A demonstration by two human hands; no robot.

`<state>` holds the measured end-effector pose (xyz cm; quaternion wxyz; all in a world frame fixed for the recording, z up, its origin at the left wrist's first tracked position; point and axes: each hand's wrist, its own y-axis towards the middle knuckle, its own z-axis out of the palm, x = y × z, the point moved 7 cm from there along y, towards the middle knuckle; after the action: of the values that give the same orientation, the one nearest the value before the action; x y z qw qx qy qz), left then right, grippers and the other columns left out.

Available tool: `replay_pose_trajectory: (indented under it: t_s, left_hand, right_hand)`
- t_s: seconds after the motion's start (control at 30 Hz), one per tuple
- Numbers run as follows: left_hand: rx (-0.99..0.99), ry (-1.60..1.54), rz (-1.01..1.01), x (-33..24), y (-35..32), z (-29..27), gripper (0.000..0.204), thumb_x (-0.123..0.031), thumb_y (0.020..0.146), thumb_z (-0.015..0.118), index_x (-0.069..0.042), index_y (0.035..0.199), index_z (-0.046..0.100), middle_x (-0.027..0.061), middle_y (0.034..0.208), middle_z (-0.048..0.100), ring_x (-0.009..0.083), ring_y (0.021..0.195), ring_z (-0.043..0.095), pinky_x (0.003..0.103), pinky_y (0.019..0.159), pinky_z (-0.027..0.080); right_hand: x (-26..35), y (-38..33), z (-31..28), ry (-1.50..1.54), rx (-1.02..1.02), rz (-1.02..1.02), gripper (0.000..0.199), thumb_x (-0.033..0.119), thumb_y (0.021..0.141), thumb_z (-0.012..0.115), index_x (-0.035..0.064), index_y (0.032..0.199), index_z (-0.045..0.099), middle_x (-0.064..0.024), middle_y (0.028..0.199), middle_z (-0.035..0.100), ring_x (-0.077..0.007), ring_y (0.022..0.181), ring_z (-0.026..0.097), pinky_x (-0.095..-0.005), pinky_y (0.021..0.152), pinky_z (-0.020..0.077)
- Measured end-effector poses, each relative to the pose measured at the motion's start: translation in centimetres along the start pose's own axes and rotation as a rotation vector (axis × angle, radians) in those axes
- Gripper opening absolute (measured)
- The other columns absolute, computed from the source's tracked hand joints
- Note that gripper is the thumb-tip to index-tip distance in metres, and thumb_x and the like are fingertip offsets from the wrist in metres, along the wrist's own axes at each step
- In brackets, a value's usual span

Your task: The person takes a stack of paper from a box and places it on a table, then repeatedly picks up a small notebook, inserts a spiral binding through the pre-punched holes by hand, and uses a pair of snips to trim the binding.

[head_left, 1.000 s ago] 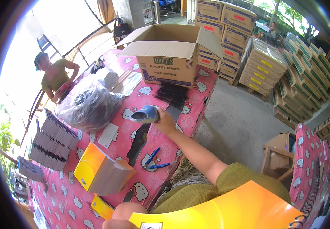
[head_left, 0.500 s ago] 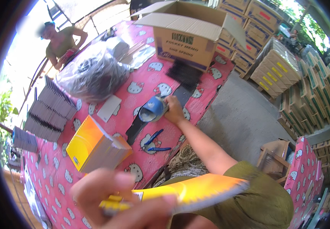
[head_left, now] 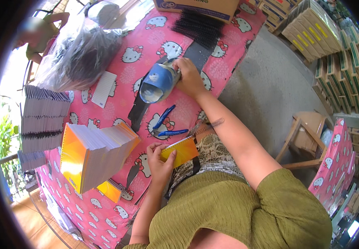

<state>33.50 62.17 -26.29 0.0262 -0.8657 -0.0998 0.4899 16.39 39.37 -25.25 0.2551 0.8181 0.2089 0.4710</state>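
Observation:
My left hand (head_left: 159, 164) grips a small yellow-orange notebook (head_left: 183, 152) by its left end, low over my lap. A thin wire coil (head_left: 212, 125) sticks out past the notebook's upper right corner, towards my right forearm. My right hand (head_left: 187, 76) is closed at the back of a blue, cup-shaped thing (head_left: 159, 83) with a hollow mouth, which lies on a dark strip (head_left: 138, 112) on the table; its fingertips are partly hidden. Blue-handled pliers (head_left: 169, 132) lie between the blue thing and the notebook.
A block of yellow-covered pads (head_left: 100, 153) stands left of my left hand, a spiral notebook (head_left: 109, 191) beside it. Farther left are bound stacks (head_left: 42, 118) and a plastic bag (head_left: 80, 56). Black coils (head_left: 198, 29) lie before a carton (head_left: 212, 7). Another person (head_left: 40, 37) is at far left.
The notebook in my left hand has moved from close to the camera down over my lap. My right hand stays at the blue thing. The view has tilted downward.

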Motion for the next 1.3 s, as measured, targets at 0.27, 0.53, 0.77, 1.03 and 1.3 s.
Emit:
replay_pose_trajectory:
  t_s: [0.27,0.53,0.77,1.03,1.3]
  left_hand:
    - [-0.084,0.034,0.224,0.4,-0.1,-1.3,0.025,-0.018,0.076,0.071,-0.004,0.095,0.063,0.0143,0.122,0.04,0.0253,0.105,0.045,0.034,0.087,0.039]
    - [-0.164,0.037,0.221,0.8,-0.9,-1.4,0.025,-0.02,0.078,0.068,-0.003,0.094,0.06,0.0153,0.122,0.04,0.0254,0.102,0.046,0.035,0.086,0.038]
    - [-0.183,0.188,0.274,0.7,-1.6,-0.9,0.028,-0.019,0.077,0.063,-0.002,0.096,0.051,0.0191,0.112,0.042,0.0306,0.103,0.044,0.04,0.09,0.036]
    - [-0.155,0.271,0.2,1.0,-1.9,-0.4,0.029,-0.022,0.079,0.058,0.001,0.095,0.05,0.0234,0.104,0.047,0.035,0.094,0.048,0.041,0.084,0.039]
    - [-0.147,0.365,0.212,0.0,-1.6,-0.2,0.031,-0.02,0.078,0.058,0.002,0.097,0.05,0.0261,0.101,0.05,0.0387,0.089,0.052,0.042,0.079,0.042]
  right_hand:
    - [-0.2,0.2,0.0,-0.072,0.07,0.077,0.032,-0.004,0.06,0.06,0.0073,0.085,0.044,-0.0095,0.087,0.052,-0.0323,0.093,0.05,-0.0399,0.08,0.0398]
    - [0.2,0.3,0.5,-0.138,0.139,0.087,0.035,-0.003,0.059,0.06,0.009,0.087,0.045,-0.008,0.094,0.052,-0.0309,0.098,0.048,-0.0399,0.081,0.0387]
    - [0.4,-0.1,0.6,-0.129,0.258,0.008,0.031,0.003,0.066,0.056,0.0106,0.095,0.047,-0.0083,0.105,0.05,-0.0305,0.11,0.045,-0.0428,0.086,0.0359]
    - [0.6,0.1,0.7,-0.209,0.438,-0.119,0.031,0.005,0.071,0.053,0.0082,0.103,0.051,-0.0121,0.114,0.048,-0.0301,0.11,0.043,-0.044,0.09,0.0324]
    - [0.1,2.2,-2.7,-0.179,0.532,-0.216,0.041,0.002,0.07,0.054,0.0055,0.111,0.055,-0.0176,0.126,0.043,-0.0325,0.119,0.039,-0.0474,0.1,0.0275]
